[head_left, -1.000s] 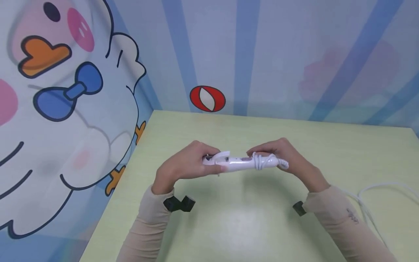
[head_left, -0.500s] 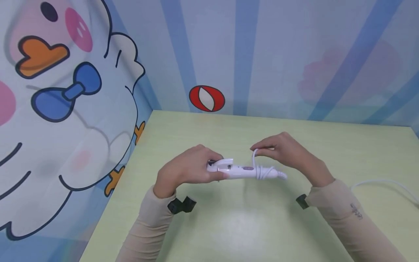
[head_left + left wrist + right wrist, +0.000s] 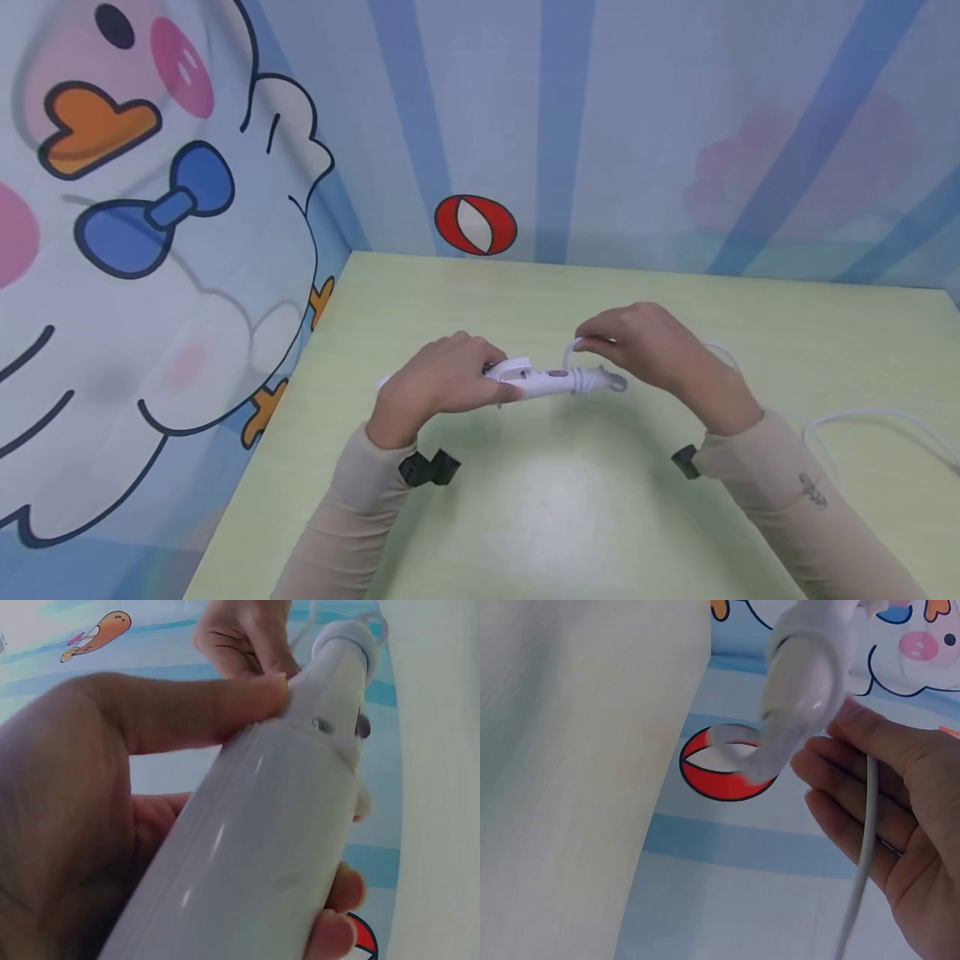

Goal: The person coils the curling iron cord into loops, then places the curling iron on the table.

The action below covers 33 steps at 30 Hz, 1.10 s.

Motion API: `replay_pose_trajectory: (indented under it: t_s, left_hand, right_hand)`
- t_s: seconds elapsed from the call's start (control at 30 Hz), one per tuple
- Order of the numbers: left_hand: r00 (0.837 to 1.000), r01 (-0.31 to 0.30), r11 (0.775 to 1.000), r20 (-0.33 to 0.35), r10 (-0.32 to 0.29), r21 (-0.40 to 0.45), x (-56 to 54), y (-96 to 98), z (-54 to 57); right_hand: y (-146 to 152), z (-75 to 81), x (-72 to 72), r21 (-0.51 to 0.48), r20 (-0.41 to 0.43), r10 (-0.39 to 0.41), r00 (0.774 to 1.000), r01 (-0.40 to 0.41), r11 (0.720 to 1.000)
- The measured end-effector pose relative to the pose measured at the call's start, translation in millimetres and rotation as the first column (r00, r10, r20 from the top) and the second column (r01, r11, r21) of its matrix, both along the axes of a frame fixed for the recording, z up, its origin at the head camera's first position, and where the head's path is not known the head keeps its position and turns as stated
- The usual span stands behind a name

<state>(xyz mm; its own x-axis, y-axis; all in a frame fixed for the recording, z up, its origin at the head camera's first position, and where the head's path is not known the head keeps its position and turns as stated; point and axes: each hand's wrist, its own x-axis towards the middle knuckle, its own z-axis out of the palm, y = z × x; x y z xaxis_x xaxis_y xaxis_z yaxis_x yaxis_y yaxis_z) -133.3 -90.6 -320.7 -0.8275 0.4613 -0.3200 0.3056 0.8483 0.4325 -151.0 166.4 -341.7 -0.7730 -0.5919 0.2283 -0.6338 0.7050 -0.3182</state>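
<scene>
A white curling iron (image 3: 543,383) is held above the table, lying roughly level. My left hand (image 3: 446,379) grips it around the barrel and clip end, thumb along the near side. Several turns of white cord (image 3: 583,381) circle the handle near its tail. Behind the handle, my right hand (image 3: 637,346) pinches the cord's loose length (image 3: 568,354) between thumb and fingers, apart from the handle. In the right wrist view the cord (image 3: 866,847) runs down past the palm, and the handle's tail (image 3: 802,682) looks blurred. The left wrist view shows the smooth white casing (image 3: 255,832) up close.
More white cord (image 3: 873,413) trails over the pale yellow-green table (image 3: 525,517) at the right, passing behind the right forearm. Cartoon-printed walls (image 3: 637,133) stand at the back and left of the table.
From close behind the handle, my right hand has lifted away with a stretch of cord drawn up. The curling iron dipped, then shifted slightly left, its tail swinging a little.
</scene>
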Motion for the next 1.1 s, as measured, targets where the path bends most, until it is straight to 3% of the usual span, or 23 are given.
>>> replay_pose_trajectory:
  t_s: [0.43,0.63,0.83,0.97,1.1]
  left_hand:
    - [0.991,-0.112,0.994,-0.071,0.111,-0.006,-10.5,3.5,-19.6]
    - [0.975,-0.181,0.983,-0.132,0.181,0.007,-12.1,7.2,-25.9]
    - [0.952,-0.243,0.968,-0.179,0.250,0.059,-14.3,10.2,-32.6]
    - [0.942,-0.278,0.953,-0.159,0.295,0.119,-16.6,8.8,-35.8]
    - [0.937,-0.304,0.933,-0.113,0.329,0.194,-19.5,5.6,-35.4]
  right_hand:
    - [-13,1.2,8.9,0.053,-0.109,-0.113,0.988,0.120,0.991]
    - [-17,-2.8,12.3,-0.002,0.032,-0.172,0.984,0.173,0.985]
    - [-20,-14.3,16.8,-0.091,0.192,-0.201,0.961,0.221,0.971]
    - [-20,-24.9,17.8,-0.153,0.258,-0.188,0.948,0.233,0.960]
    - [-17,-33.9,16.1,-0.204,0.264,-0.183,0.947,0.240,0.949]
